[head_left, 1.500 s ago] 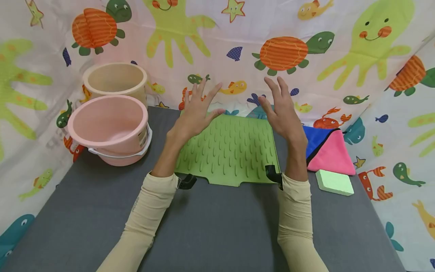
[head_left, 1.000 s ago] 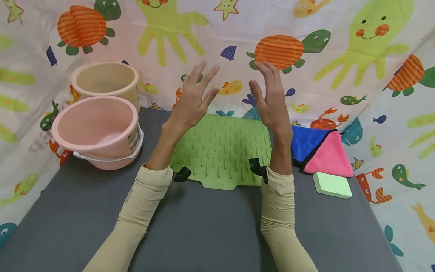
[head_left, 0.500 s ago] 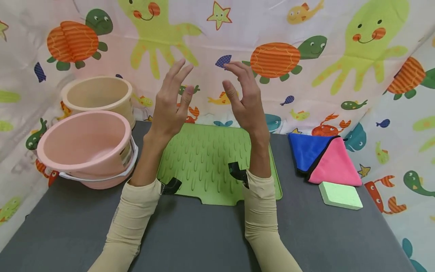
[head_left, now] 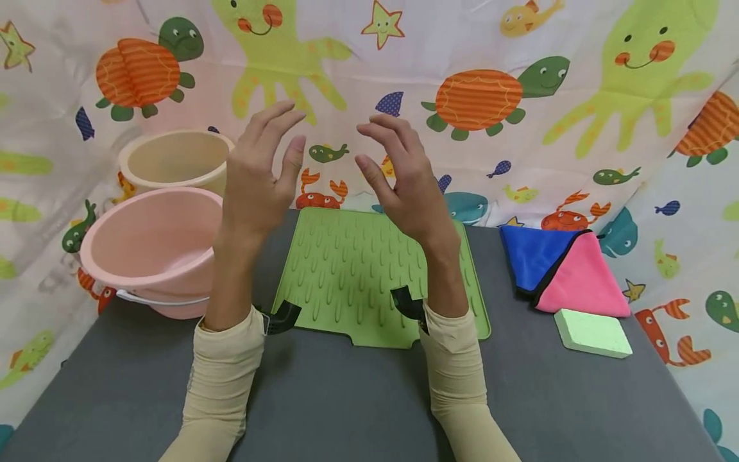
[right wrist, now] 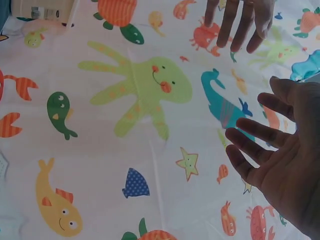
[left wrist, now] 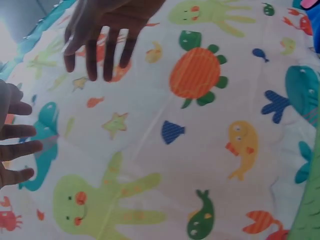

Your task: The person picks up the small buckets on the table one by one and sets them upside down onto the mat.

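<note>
Both hands are raised in the air above the table, apart from each other, with nothing in them. In the head view my left hand is nearest the pink bucket and covers part of its right side. Its fingers are loosely bent. Over the far right part of the green ridged mat hovers my right hand, fingers relaxed and thumb apart. The right wrist view shows the right hand's palm with the left hand beyond it.
Behind the pink bucket stands a cream bucket. A folded blue and pink cloth lies at the right, with a pale green sponge-like block in front of it. A printed curtain hangs behind the grey table.
My hands have risen from over the mat and shifted left, the left hand now in front of the pink bucket's edge. The head view has also shifted. Nothing was picked up.
</note>
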Action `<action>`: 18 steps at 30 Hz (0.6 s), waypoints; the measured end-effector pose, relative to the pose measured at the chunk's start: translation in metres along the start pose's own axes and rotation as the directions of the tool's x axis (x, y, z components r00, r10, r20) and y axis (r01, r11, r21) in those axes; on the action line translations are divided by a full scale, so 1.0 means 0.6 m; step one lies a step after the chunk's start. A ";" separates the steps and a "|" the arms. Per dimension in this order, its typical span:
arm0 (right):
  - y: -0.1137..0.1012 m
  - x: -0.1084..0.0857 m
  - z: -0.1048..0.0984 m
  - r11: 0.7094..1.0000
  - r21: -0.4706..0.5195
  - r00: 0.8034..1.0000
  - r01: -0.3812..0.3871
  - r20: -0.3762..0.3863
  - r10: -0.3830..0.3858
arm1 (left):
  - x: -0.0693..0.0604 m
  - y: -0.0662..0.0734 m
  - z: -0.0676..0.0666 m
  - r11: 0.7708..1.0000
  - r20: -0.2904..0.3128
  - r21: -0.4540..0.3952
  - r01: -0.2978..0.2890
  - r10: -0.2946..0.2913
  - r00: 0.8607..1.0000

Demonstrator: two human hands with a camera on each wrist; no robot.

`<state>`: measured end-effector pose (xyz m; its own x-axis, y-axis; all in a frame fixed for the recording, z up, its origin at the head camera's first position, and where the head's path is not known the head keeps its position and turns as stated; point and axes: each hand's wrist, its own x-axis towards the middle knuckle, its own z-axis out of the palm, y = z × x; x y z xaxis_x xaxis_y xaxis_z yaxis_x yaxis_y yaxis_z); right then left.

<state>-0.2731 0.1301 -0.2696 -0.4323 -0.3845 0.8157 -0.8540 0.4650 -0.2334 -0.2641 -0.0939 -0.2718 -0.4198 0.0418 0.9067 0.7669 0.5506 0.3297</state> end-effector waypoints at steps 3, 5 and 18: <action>-0.006 0.001 0.006 1.000 -0.002 1.000 0.023 0.008 -0.023 | 0.001 0.003 -0.026 0.998 0.034 0.059 0.010 -0.012 0.999; -0.008 0.004 0.011 0.999 0.000 0.999 0.043 0.010 -0.043 | 0.003 0.004 -0.044 0.995 0.053 0.104 0.009 -0.014 0.998; -0.040 0.012 0.064 0.993 0.012 0.982 0.113 0.148 -0.114 | -0.004 0.017 -0.143 0.923 0.091 0.315 0.218 -0.259 0.962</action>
<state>-0.2669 0.0853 -0.2783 -0.3701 -0.5487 0.7497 -0.9011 0.4084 -0.1459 -0.2136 -0.1599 -0.2480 -0.6461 -0.0263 0.7628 0.4634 0.7806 0.4195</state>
